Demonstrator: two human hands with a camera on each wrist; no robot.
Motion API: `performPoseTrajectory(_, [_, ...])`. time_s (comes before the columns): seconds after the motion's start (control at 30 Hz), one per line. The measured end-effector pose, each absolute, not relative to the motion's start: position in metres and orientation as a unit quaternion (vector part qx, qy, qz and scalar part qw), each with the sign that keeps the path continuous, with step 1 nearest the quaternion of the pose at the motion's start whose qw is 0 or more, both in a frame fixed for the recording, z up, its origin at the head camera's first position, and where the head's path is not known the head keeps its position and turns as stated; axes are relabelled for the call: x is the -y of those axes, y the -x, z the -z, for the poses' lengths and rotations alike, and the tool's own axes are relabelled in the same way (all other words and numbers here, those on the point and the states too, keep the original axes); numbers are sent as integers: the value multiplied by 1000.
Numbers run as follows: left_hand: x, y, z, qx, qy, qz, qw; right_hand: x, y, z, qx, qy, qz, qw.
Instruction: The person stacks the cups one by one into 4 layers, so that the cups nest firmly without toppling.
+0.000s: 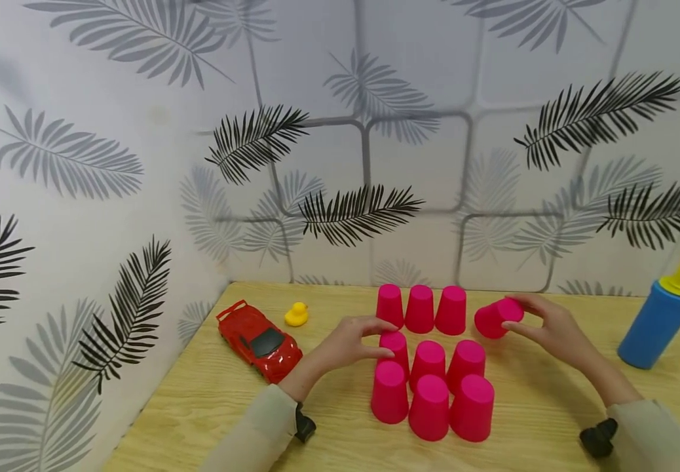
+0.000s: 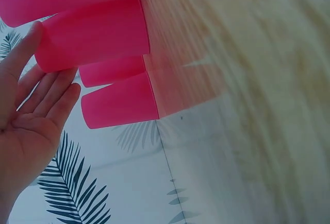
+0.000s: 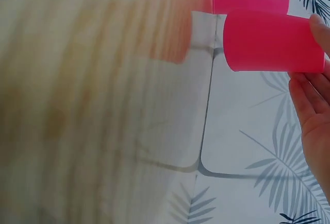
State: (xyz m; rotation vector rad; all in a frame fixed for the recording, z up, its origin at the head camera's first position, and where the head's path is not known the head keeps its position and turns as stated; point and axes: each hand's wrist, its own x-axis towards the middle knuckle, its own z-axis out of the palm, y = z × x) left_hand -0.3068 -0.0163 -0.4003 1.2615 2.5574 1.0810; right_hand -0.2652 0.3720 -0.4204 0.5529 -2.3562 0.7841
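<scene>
Both sleeves [image 1: 257, 429] are pale beige, with what seem black straps [image 1: 599, 438] by the cuffs [image 1: 283, 398].

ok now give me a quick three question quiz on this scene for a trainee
1. How many pink cups show in the head view, counting the one in the right hand?
2. True or false: the left hand has its fingers at a cup in the row nearest the person.
3. In the head view, what sits closest to the yellow duck?
a) the blue cylinder
b) the red toy car
c) the cup in the right hand

Key
1. Ten: three rows of three, plus the one in the right hand.
2. False; it is the leftmost cup of the middle row.
3. b
</scene>
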Motion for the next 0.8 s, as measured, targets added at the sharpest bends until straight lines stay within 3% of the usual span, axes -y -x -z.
performPoseTrajectory(0.8, [18,313,407,-848,-377,-367,64,-367,303,423,911,-189,-301,210])
